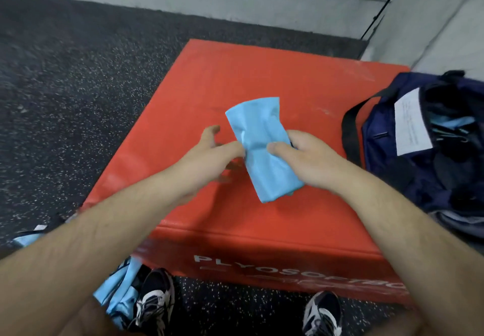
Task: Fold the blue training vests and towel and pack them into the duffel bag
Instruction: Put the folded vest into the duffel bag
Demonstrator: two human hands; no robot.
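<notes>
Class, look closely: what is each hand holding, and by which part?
The right hand grips the folded blue cloth at its middle; the left hand only touches its left edge.

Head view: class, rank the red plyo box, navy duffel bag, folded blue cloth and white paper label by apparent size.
1. red plyo box
2. duffel bag, partly out of frame
3. folded blue cloth, nearer the camera
4. white paper label

One folded vest is hanging over the middle of the box. The duffel bag is sitting at the box's 3 o'clock. Loose vests are lying on the floor at 7 o'clock.
</notes>
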